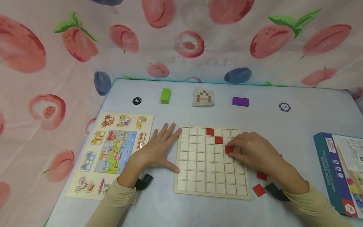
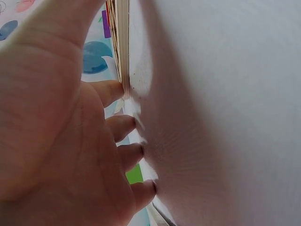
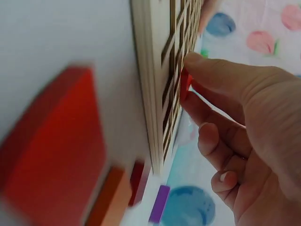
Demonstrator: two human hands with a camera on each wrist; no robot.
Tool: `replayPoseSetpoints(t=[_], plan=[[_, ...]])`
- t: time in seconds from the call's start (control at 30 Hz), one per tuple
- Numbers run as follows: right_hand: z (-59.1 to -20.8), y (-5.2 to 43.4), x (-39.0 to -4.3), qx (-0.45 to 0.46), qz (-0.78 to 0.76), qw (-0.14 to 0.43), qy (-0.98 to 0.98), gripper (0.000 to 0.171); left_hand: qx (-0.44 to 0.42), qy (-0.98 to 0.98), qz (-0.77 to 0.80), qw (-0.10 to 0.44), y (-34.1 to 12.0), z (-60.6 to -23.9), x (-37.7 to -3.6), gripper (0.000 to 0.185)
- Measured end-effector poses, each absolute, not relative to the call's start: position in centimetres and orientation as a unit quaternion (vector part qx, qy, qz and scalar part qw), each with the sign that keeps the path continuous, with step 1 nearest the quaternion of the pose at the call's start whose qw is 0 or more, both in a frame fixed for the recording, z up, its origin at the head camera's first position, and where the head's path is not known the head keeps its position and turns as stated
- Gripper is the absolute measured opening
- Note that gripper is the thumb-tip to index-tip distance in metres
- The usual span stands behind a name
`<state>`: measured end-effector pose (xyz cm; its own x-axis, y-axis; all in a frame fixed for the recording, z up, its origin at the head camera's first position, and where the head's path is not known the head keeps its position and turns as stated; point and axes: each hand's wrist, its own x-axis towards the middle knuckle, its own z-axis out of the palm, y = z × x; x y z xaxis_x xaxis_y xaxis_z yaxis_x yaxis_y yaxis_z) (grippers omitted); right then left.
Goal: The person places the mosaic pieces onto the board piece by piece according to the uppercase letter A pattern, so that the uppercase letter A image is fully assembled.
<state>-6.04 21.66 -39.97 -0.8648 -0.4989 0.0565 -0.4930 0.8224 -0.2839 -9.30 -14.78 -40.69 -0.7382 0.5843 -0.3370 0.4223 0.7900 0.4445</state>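
Observation:
A wooden grid board (image 1: 211, 195) lies flat on the white table. Two red square tiles sit in its cells, one in the top row (image 1: 210, 131) and one a row lower and to the right (image 1: 218, 140). My right hand (image 1: 252, 151) pinches a third red tile (image 3: 186, 84) between thumb and fingers, over the third row, diagonally below the others. My left hand (image 1: 157, 149) is spread with straight fingers, its thumb and index fingertips at the board's left edge. In the left wrist view, the fingertips of this hand (image 2: 94, 141) rest on the table.
Loose red tiles (image 1: 259, 190) lie right of the board, partly under my right forearm. A vehicle puzzle (image 1: 147, 121) lies at left, a boxed set (image 1: 324, 170) at right. Behind stand a green block (image 1: 165, 96), a pattern card (image 1: 203, 97), a purple block (image 1: 240, 101) and two round chips (image 1: 285, 107).

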Motion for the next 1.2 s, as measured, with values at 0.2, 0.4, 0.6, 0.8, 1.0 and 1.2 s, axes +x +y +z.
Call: replayPoseSetpoints(t=[0.2,0.4,0.6,0.8,1.0,1.2], plan=[[-40.3,21.0,-6.1,-0.27,-0.137,-0.007,0.953,0.021,0.275,0.918,0.159,0.236,-14.5,-40.5,-9.4,0.144],[-40.6,21.1,-6.2,-0.273,-0.142,-0.017,0.951,0.021,0.275,0.918,0.161,0.236,-14.6,-40.3,-9.4,0.144],[-40.7,21.6,-6.1,-0.268,-0.127,-0.013,0.955,0.02,0.271,0.918,0.167,0.237,-14.6,-40.6,-9.2,0.144],[-40.1,24.9,-5.4,-0.186,-0.119,0.039,0.975,0.026,0.272,0.916,0.166,0.242,-14.5,-40.8,-9.2,0.144],[-40.1,28.0,-4.8,-0.141,-0.121,0.072,0.98,0.037,0.273,0.919,0.158,0.237,-14.6,-40.8,-9.3,0.145],[-40.4,28.1,-4.8,-0.17,-0.145,0.069,0.972,0.034,0.275,0.919,0.164,0.232,-14.7,-40.9,-9.3,0.145]])
